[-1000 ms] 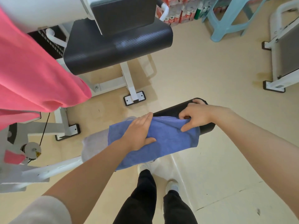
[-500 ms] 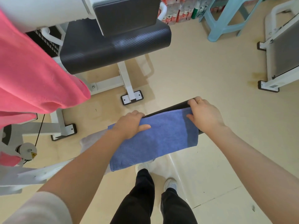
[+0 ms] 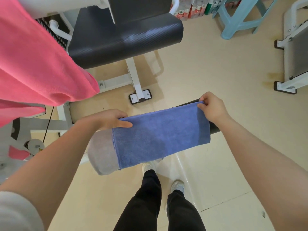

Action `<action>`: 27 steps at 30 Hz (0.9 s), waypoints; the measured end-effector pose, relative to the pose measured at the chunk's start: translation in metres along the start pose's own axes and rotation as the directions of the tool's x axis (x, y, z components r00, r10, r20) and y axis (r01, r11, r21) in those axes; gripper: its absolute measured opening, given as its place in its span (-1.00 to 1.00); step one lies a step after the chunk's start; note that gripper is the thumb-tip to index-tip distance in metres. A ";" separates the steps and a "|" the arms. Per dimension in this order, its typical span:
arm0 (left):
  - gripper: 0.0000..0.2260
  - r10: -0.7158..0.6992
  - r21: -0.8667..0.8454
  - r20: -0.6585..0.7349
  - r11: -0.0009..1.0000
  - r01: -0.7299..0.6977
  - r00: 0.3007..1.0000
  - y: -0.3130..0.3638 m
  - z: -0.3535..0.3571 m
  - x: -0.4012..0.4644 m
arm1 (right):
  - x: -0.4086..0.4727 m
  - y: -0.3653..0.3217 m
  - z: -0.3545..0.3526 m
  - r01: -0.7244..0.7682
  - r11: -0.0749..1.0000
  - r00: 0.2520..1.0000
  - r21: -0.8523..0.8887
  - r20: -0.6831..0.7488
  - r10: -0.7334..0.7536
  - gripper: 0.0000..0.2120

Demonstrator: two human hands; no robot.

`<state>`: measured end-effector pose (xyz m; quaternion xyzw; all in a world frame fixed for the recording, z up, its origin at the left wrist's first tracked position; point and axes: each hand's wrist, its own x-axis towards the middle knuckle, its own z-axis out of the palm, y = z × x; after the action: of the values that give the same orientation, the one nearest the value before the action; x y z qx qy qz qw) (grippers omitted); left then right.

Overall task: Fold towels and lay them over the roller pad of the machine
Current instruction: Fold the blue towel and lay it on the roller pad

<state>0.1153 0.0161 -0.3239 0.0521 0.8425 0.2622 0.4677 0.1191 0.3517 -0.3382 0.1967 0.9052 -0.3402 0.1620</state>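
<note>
A folded blue towel (image 3: 160,137) lies draped over the black roller pad (image 3: 214,128), which shows only at its right end and along the far edge. A grey towel (image 3: 101,152) covers the roller's left end, partly under the blue one. My left hand (image 3: 108,120) grips the blue towel's far left corner, thumb on top. My right hand (image 3: 210,107) pinches the far right corner between thumb and fingers.
A pink towel (image 3: 33,64) hangs at the upper left over the white machine frame (image 3: 135,80). The black padded seat (image 3: 123,40) is ahead. A turquoise stool (image 3: 238,15) and another machine (image 3: 293,52) stand at the right. My legs and shoes are below the roller.
Both hands moved from pressing on top of the blue towel to its far corners and now hold them. The towel lies flatter and wider over the roller.
</note>
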 end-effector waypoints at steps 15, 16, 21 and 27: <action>-0.69 -0.092 -0.036 -0.213 0.996 0.086 0.973 -0.031 0.029 -0.001 | -0.005 -0.016 0.010 -0.023 0.989 0.998 0.147 -0.059 0.032 -0.93; -0.70 -0.098 0.001 -0.249 0.995 0.102 0.964 -0.029 0.031 -0.003 | -0.006 -0.016 0.014 -0.069 0.982 0.994 0.176 -0.069 0.082 -0.90; -0.58 0.066 0.304 -0.607 0.940 0.154 0.792 0.004 0.057 -0.015 | -0.039 -0.025 0.045 0.286 0.919 0.893 -0.272 -0.272 -0.359 -0.67; -0.34 0.285 0.366 -0.517 0.926 -0.093 0.807 0.059 0.122 0.005 | -0.073 -0.022 0.094 0.588 0.716 0.808 -0.377 0.318 -0.496 -0.40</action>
<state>0.2032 0.1159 -0.3508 0.1334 0.9640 0.1699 0.1552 0.1871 0.2547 -0.3622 -0.1563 0.9560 -0.1667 0.1838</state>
